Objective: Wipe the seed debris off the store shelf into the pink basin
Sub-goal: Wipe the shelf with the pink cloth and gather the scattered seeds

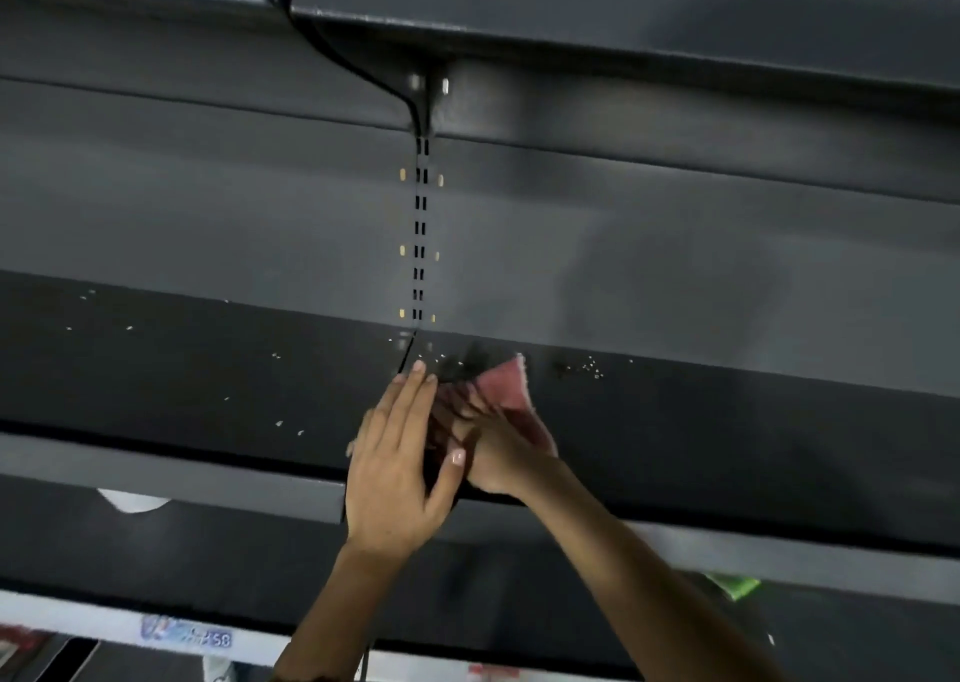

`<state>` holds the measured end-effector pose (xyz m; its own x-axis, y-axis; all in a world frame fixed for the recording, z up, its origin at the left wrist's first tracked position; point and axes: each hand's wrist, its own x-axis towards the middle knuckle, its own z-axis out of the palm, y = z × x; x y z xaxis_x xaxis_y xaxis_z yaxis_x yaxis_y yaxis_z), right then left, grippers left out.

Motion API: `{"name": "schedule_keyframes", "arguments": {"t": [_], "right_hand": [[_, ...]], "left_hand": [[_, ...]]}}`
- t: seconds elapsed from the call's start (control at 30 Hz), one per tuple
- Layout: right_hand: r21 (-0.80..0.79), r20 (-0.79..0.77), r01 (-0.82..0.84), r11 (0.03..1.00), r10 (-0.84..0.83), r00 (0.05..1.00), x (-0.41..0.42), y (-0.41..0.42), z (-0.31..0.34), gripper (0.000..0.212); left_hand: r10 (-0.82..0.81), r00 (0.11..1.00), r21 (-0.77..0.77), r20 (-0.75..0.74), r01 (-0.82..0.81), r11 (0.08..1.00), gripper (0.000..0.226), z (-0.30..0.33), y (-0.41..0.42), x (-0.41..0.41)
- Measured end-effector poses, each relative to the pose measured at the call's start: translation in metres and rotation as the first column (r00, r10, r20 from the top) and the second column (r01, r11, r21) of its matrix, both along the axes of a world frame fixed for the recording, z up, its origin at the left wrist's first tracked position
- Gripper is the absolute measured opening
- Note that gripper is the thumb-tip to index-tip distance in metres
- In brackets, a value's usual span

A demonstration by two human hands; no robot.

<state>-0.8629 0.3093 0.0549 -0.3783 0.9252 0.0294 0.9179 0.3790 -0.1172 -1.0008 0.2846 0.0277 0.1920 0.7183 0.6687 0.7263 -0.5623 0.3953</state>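
On the middle shelf point(727, 437), right at the seam between the two dark panels, the right hand point(493, 452) has a pink cloth point(511, 395) gathered under its fingers and pressed to the metal, while the left hand point(395, 468) lies flat beside it, fingers straight and together, thumb out, set up like a wall against the cloth. The pink basin is nowhere to be seen from this angle, so I cannot tell where the debris is supposed to drop.

That is the worry. If the cloth sweeps toward the front lip with no basin underneath, the seeds scatter onto the lower shelves and the goods down there. The seam point(408, 356) is another trap: a few pale seeds point(434, 359) sit right by the gap, and a sideways push could send them into it. The flat left palm might also let grains slip past its edge.

Further out, a small cluster of seeds point(592, 368) lies to the right near the back wall, apart from the cloth, and a loose scatter point(291, 426) dots the left panel. The slotted upright point(420, 244) rises behind the hands, and the shelf above point(623, 10) hangs over, cramping any reach to the back. Down below, a price label point(187, 637) and something green point(735, 585) peek out, too blurred to name.
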Motion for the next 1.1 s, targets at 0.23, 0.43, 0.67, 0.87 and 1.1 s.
{"name": "schedule_keyframes", "arguments": {"t": [0.23,0.43,0.67,0.87,1.1], "right_hand": [[-0.012,-0.389,-0.118,0.993,0.104,0.915,0.022,0.016,0.028,0.047],[-0.109,-0.554,-0.121,0.987,0.041,0.832,0.159,-0.032,0.034,0.044],[-0.277,-0.298,0.173,0.945,-0.256,0.92,0.285,-0.089,0.017,0.096],[-0.312,-0.116,0.548,0.776,-0.604,0.788,0.277,-0.091,0.014,0.126],[-0.261,-0.066,0.81,0.525,-0.847,0.527,0.259,-0.023,-0.005,0.1]], "left_hand": [[-0.008,1.0,0.034,0.007,0.007,0.999,0.069,0.001,0.0,0.001],[0.022,1.0,0.031,0.013,-0.023,0.999,0.069,0.0,0.0,0.002],[0.058,0.998,0.007,-0.022,-0.058,0.998,0.07,-0.003,0.001,0.003],[0.073,0.997,0.027,-0.017,-0.073,0.997,0.066,-0.002,0.0,0.005],[0.083,0.997,0.051,0.002,-0.083,0.995,0.065,-0.004,0.001,0.005]]}}
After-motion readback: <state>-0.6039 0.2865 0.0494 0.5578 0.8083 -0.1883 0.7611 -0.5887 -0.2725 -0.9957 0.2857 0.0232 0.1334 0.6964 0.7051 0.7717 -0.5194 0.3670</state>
